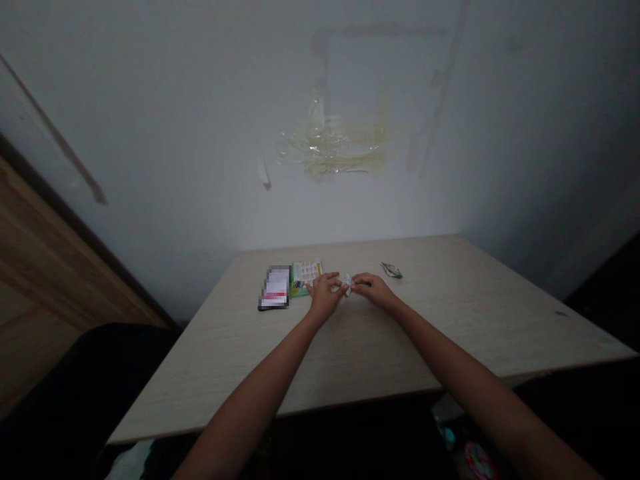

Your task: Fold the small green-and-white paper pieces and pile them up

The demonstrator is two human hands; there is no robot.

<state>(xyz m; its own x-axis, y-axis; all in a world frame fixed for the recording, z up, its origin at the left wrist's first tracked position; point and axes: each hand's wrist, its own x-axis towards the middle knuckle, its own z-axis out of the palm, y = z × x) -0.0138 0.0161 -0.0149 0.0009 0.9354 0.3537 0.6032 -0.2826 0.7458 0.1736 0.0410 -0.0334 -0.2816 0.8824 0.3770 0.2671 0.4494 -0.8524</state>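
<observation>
Both hands meet over the middle of the table, pinching a small white piece that looks like folded paper with faint printing. My left hand grips its left side between thumb and fingertips. On the opposite side, the fingertips of my right hand are closed on it too. Just left of my left hand, and partly covered by it, lies a green and white printed booklet or packet. A small folded, patterned piece rests beyond my right hand.
A flat dark-edged device with a blurred screen lies left of the booklet. The pale wooden table meets a wall with peeling clear tape. Wooden furniture stands at left. Colourful items show below the table's front edge.
</observation>
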